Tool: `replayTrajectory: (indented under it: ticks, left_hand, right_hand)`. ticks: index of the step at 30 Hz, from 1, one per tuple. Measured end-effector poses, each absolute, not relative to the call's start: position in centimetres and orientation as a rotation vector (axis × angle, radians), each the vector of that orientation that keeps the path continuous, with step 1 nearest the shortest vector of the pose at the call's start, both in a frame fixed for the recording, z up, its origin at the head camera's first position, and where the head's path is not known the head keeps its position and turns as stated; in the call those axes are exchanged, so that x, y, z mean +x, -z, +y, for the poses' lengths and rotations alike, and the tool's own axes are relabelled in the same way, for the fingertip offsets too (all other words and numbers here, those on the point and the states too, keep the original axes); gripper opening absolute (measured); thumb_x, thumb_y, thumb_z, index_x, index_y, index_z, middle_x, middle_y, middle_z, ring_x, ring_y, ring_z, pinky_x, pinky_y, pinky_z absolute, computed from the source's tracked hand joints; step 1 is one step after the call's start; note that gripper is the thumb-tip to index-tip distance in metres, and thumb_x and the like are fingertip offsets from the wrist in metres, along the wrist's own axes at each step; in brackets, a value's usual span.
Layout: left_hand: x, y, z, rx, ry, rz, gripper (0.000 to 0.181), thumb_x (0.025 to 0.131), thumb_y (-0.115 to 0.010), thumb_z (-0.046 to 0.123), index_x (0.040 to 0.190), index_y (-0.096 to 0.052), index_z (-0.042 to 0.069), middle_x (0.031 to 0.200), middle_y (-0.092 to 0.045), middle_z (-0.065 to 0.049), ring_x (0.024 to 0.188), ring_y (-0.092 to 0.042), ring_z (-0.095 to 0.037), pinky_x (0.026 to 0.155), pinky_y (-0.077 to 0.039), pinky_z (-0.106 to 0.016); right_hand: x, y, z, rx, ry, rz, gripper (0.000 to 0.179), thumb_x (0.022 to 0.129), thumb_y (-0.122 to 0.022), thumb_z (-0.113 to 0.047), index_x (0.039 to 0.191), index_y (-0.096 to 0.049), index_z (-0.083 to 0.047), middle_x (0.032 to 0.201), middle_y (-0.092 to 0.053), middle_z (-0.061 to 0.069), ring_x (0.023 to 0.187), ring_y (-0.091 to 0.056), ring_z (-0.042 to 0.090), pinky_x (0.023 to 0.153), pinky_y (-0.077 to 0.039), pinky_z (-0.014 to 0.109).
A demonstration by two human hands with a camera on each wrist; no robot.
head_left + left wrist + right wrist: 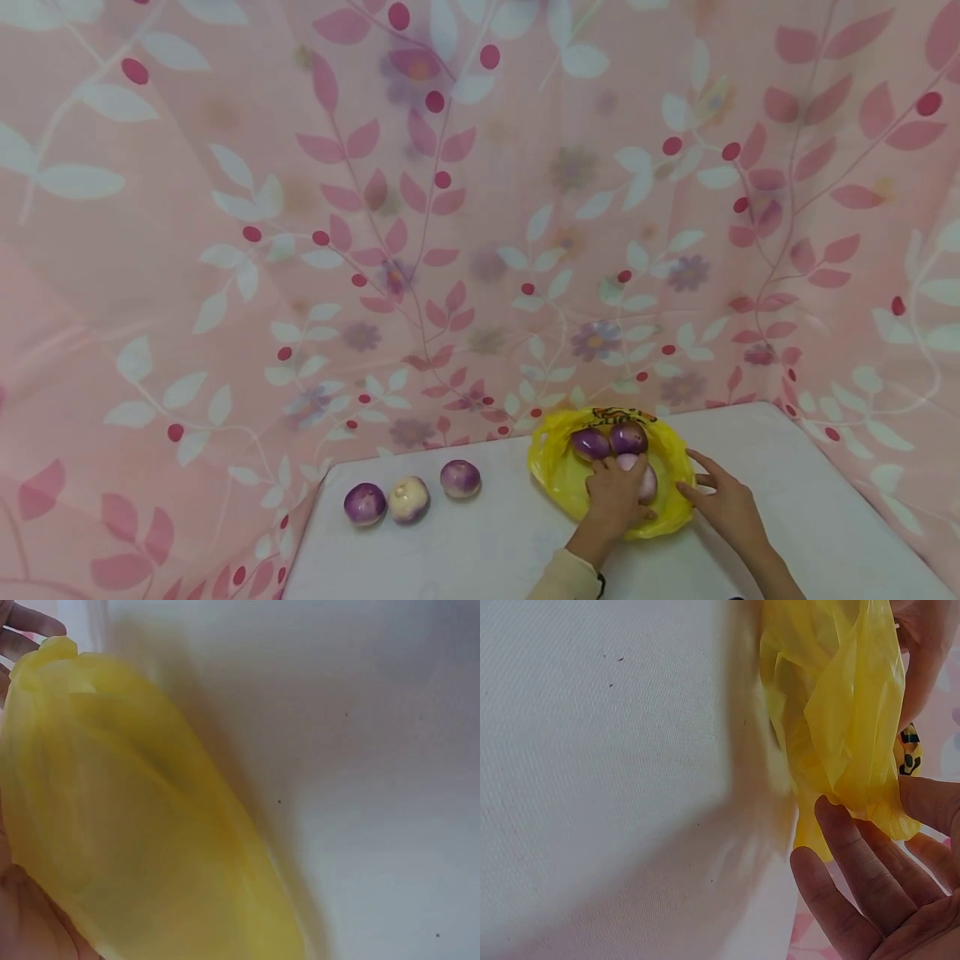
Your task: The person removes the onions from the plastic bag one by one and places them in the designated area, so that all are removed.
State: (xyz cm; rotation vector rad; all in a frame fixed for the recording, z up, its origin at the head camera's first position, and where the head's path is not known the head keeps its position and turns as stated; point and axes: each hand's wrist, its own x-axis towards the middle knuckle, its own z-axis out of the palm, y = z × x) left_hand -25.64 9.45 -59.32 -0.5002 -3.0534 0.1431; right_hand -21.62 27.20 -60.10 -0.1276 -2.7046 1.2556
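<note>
At three o'clock inside the thin yellow plastic bag [546, 462], the pale-purple round bulb [648, 483] seems firm, slippery, best cupped round its sides; the right hand [726, 502] splays its fingers, but whether the left hand [613, 498] pinches, I cannot tell.

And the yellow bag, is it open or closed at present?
Open. The yellow bag has its mouth spread wide; three purple vegetables show inside, the left hand touching one.

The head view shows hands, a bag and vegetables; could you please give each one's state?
Bag: open, mouth upward
Inner vegetables: three visible, the palest partly covered
Outer vegetables: three, outside the bag
Left hand: in the bag, grip unclear
Right hand: at the bag's rim, fingers spread
</note>
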Motion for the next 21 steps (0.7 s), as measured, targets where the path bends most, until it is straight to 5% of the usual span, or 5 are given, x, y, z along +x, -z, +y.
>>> replayTrajectory:
  ticks: [21]
  left_hand:
    - [-26.1,60.5,9.5,-0.504,-0.063,-2.999,0.077,0.071,-0.082,0.053,0.136,-0.041,0.053,0.112,-0.058,-0.007,0.094,-0.054,-0.024,0.057,-0.045,-0.038]
  right_hand:
    - [-21.7,60.0,27.2,-0.153,-1.263,-2.723,0.067,0.089,-0.074,-0.028,0.143,-0.045,-0.001,0.113,-0.063,0.034,0.101,-0.063,0.048,0.064,-0.057,0.04]
